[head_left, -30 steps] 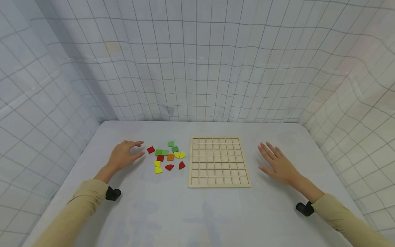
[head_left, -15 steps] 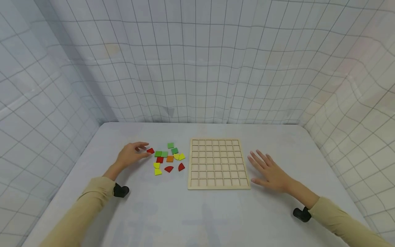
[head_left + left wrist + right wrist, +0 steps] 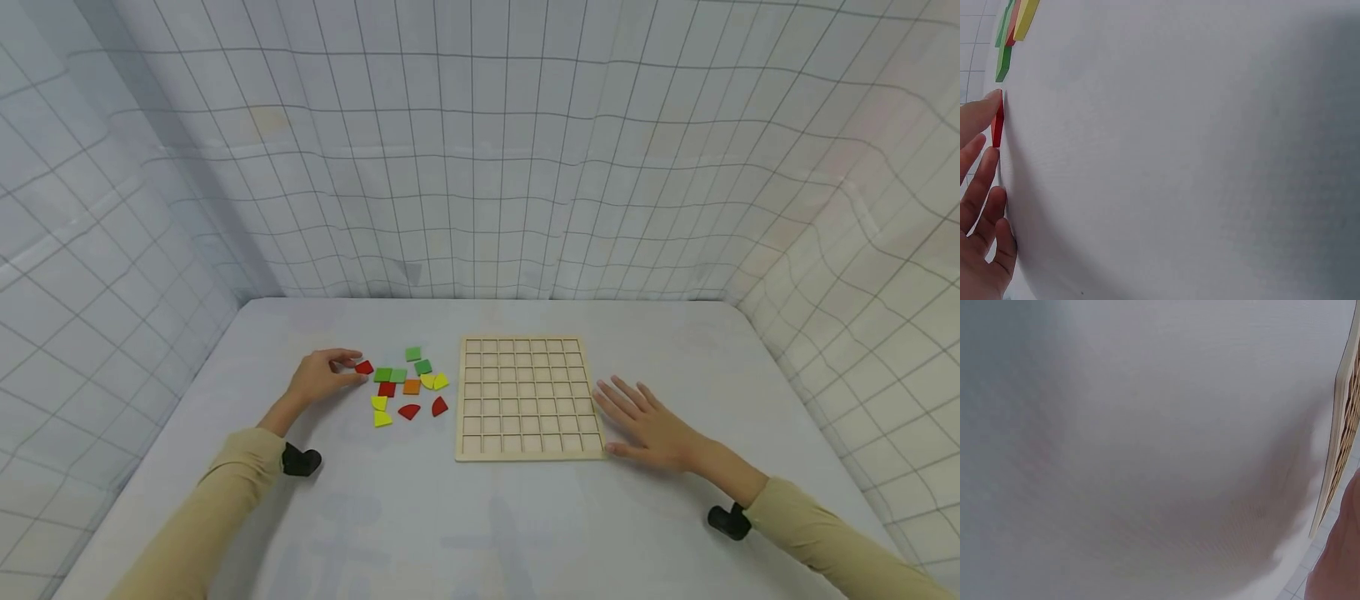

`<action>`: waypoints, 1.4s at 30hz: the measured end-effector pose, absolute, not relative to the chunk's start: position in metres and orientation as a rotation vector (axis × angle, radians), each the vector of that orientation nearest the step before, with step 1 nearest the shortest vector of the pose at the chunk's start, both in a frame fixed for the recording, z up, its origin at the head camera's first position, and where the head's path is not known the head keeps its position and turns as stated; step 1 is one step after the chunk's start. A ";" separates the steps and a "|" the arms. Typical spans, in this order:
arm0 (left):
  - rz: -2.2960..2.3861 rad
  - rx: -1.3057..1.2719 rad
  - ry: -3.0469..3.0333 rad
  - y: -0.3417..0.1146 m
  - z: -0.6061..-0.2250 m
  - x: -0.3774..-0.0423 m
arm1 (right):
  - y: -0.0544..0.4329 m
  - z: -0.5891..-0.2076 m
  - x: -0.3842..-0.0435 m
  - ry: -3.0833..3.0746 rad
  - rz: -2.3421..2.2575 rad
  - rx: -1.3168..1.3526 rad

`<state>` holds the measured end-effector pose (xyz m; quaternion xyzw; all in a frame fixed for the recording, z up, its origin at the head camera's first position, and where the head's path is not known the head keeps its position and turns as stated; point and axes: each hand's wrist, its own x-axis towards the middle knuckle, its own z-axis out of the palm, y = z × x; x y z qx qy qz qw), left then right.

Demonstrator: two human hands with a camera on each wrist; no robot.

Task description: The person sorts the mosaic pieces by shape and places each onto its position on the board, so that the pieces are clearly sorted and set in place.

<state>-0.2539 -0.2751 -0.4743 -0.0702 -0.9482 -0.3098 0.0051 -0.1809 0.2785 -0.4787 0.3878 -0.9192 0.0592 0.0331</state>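
My left hand (image 3: pixel 322 375) is at a small red tile (image 3: pixel 363 367) on the left of the table, pinching it between thumb and fingers. In the left wrist view the thumb meets one end of this red tile (image 3: pixel 997 128), the fingers the other. To its right lie several loose green, yellow, orange and red tiles, among them an orange square (image 3: pixel 412 387) and two red quarter-round pieces. With fingers straight and spread, my right hand (image 3: pixel 651 429) has its fingertips right at the right edge of a wooden grid board (image 3: pixel 532 457). It holds nothing.
The grid board's cells hold no tiles. A white table (image 3: pixel 480 533) carries everything, and a white gridded curtain (image 3: pixel 495 167) surrounds it at the back and both sides. Each wrist wears a small black camera (image 3: pixel 302 461).
My left hand has moved right to the red tile, and its thumb and fingers have closed in around it. My right hand has moved left and nearer, up to the board's edge.
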 end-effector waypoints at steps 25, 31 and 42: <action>-1.018 -0.174 -2.971 -0.273 -0.476 -0.254 | 0.280 -0.488 -0.181 -2.839 0.106 1.252; -1.008 -0.165 -2.984 -0.273 -0.475 -0.252 | 0.278 -0.488 -0.181 -2.822 0.118 1.273; -0.972 -0.182 -2.975 -0.274 -0.475 -0.252 | 0.273 -0.489 -0.180 -2.853 0.022 1.275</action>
